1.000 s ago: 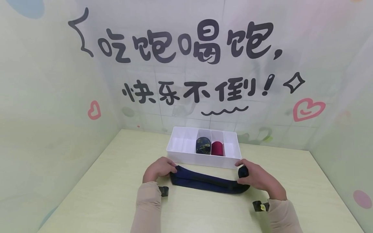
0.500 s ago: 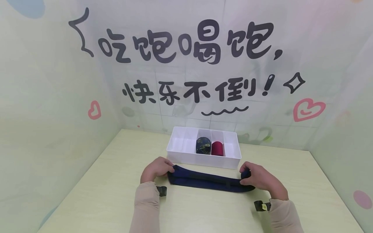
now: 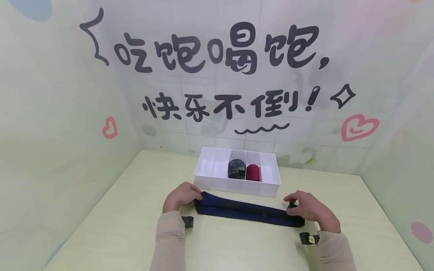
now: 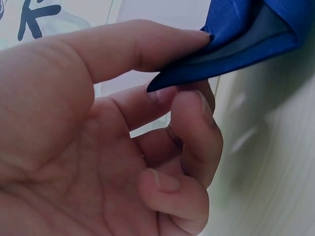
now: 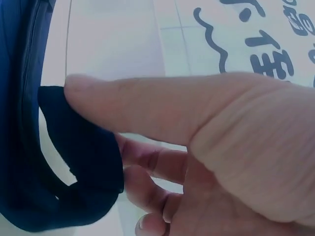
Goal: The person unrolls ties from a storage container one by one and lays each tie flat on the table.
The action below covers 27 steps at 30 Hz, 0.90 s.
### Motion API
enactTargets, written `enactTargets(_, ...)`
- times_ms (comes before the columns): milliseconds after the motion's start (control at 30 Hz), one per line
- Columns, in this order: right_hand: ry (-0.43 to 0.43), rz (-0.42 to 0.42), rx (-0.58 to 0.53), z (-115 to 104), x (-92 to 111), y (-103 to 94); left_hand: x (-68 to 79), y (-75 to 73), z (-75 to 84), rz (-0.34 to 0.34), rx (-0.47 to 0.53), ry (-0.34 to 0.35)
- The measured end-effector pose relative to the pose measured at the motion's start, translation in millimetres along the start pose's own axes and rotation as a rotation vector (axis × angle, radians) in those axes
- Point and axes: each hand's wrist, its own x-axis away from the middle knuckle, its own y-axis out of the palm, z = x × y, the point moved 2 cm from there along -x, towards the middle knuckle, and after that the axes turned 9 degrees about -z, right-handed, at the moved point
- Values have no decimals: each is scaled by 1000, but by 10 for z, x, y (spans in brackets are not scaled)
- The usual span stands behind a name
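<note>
A navy blue necktie (image 3: 244, 212) stretches between both hands in front of a white divided box. Its pointed left end is pinched by my left hand (image 3: 181, 196), thumb above and fingers below, as the left wrist view shows with the blue fabric (image 4: 246, 54). At the other end, my right hand (image 3: 313, 210) holds the tie where it curls back on itself. In the right wrist view the thumb lies against the dark curled fabric (image 5: 91, 142), with the fingers behind it. How many turns the curl has cannot be seen.
The white box (image 3: 234, 185) stands at the back of the pale wooden table (image 3: 135, 226). Separate compartments hold a dark patterned rolled tie (image 3: 236, 169) and a red rolled tie (image 3: 252, 173). Printed curtain walls (image 3: 217, 131) enclose the table behind and at both sides.
My right hand has moved to the right, and the tie's curled end has shifted with it. My left hand has drifted slightly left, still pinching the pointed end.
</note>
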Motion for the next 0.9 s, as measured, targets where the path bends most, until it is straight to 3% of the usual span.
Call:
enactTargets(467,19,-36,-7,94,63,-81,-8,17,17,19,-59,-14)
enactTargets(900,131,-49,-96,255,138,-111,-14,51,51,19,-81,-8)
